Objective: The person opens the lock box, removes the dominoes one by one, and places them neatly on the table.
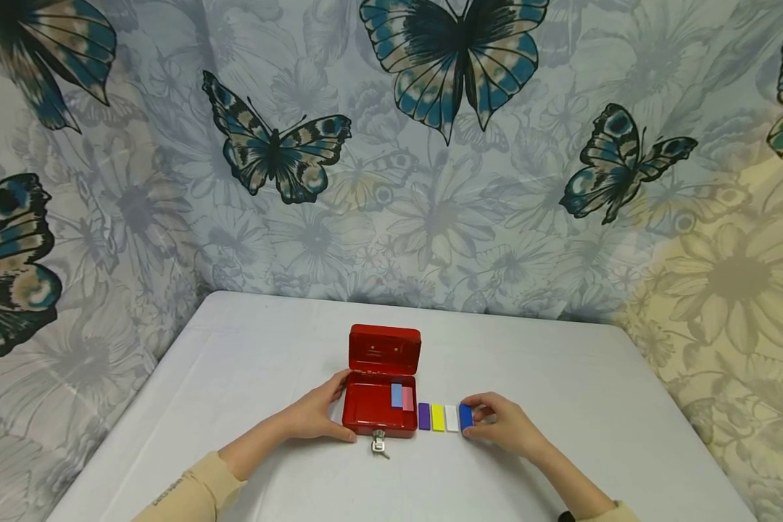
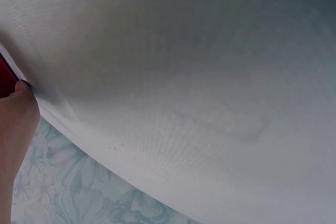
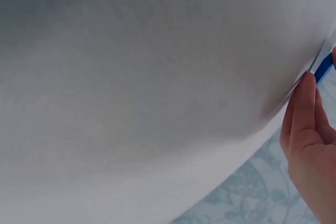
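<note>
Nearest us, a padlock (image 1: 378,442) fronts the open red box (image 1: 368,407), between the side edges of the white table (image 1: 300,493). Our left hand (image 1: 316,413) grips the box's left side; our right hand (image 1: 502,422) pinches a blue block (image 1: 466,417) beside the white block (image 1: 452,418), yellow block (image 1: 438,417) and purple block (image 1: 424,417). Inside lie a light-blue block (image 1: 396,396) and pink block (image 1: 407,399); the raised lid (image 1: 385,349) stands toward the far edge.

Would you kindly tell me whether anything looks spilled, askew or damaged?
Nothing stands out. The red box sits open, with a light blue block and a pink block side by side inside; the purple block, yellow block, white block and blue block form a tidy row to its right.
</note>
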`<act>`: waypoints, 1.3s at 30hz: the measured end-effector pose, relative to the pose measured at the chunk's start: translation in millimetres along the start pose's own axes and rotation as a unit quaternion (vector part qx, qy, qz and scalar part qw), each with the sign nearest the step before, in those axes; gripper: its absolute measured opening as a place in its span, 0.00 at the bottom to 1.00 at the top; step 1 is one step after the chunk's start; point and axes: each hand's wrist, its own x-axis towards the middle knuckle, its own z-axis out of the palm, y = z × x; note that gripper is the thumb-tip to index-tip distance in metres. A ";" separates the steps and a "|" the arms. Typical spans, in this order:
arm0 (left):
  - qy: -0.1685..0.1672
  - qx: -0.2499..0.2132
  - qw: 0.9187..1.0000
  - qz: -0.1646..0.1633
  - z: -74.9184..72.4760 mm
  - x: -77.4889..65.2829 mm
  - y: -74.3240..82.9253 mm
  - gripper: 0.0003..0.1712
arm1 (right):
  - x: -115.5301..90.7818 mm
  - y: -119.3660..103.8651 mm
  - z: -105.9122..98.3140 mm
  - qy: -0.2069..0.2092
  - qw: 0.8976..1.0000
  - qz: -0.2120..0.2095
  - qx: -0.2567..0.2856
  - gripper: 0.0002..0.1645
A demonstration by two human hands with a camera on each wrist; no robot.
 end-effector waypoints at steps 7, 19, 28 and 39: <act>0.002 0.000 1.000 0.006 -0.1 1.2 1.0 0.62 | 2.9 1.4 1.1 -0.003 1.000 -0.021 -0.021 0.27; 0.000 -0.005 1.000 0.003 -0.1 1.5 0.0 0.63 | 3.2 0.7 2.4 -0.001 0.999 -0.032 -0.026 0.27; 0.001 -0.007 1.000 0.003 0.5 -0.3 -0.9 0.62 | 2.4 0.2 0.0 -0.006 1.000 -0.002 -0.015 0.30; -0.001 -0.009 1.000 -0.001 -0.1 -0.3 -0.1 0.63 | 4.3 5.3 -0.2 -0.005 1.000 -0.007 -0.012 0.27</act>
